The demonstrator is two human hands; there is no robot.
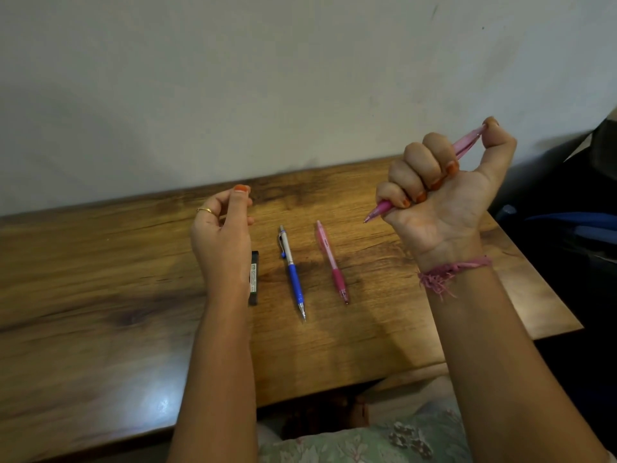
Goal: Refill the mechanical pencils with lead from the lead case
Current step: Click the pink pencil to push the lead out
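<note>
My right hand (pixel 444 182) is raised above the table's right side and grips a pink mechanical pencil (pixel 380 209) in a fist, tip pointing down-left, thumb on its top end. My left hand (pixel 222 228) hovers over the table with thumb and fingertips pinched together; what they pinch is too small to make out. Below that hand a black lead case (pixel 254 279) lies on the wooden table (pixel 100 279), partly hidden by the wrist. A blue-and-white mechanical pencil (pixel 292 272) and a second pink mechanical pencil (pixel 332 262) lie side by side at the centre.
A pale wall (pixel 267 78) rises behind the table. Dark and blue objects (pixel 574 225) sit off the table's right edge. My lap in patterned cloth (pixel 384 442) shows below the front edge.
</note>
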